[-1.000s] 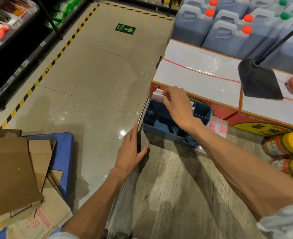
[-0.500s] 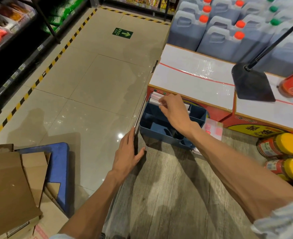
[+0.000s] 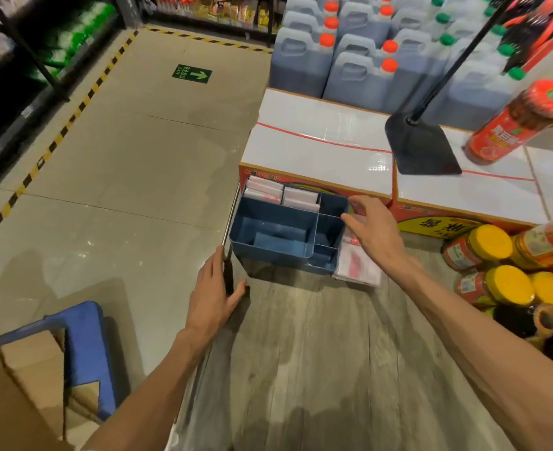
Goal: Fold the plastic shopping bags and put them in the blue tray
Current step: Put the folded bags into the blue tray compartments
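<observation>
Head view, tray: the blue tray (image 3: 270, 244) stood at the far left corner of the wood-grain table (image 3: 317, 369), against the red-printed side of the white-topped cartons (image 3: 317, 141) behind it. It was divided into several compartments.
Head view, folded bags: two stacks of folded plastic bags (image 3: 281, 194), white with red print, stood side by side in the tray's far compartments, one at far left and one just right of it. The near large compartment and the right-hand compartments showed blue floor only.
Head view, unfolded bags: a flat pile of plastic bags (image 3: 358, 265) lay on the table just beside the tray's right wall, partly under the right hand.
Head view, right hand: the right hand (image 3: 374, 231) hovered over the tray's right edge and the flat pile, fingers spread and fairly straight, holding nothing. Whether the fingertips touched the tray rim could not be told.
Head view, left hand: the left hand (image 3: 213, 292) rested on the table's left edge, near the tray's near left corner, fingers straight along the metal edge strip, thumb on the tabletop, gripping nothing.
Head view, surroundings: yellow-lidded jars (image 3: 490, 252) lay at the table's right side. A black stand base (image 3: 423, 148) sat on the cartons, large jugs (image 3: 350, 70) with red and green caps behind them. Flattened cardboard (image 3: 24, 385) lay on a blue cart (image 3: 89, 336) at lower left.
</observation>
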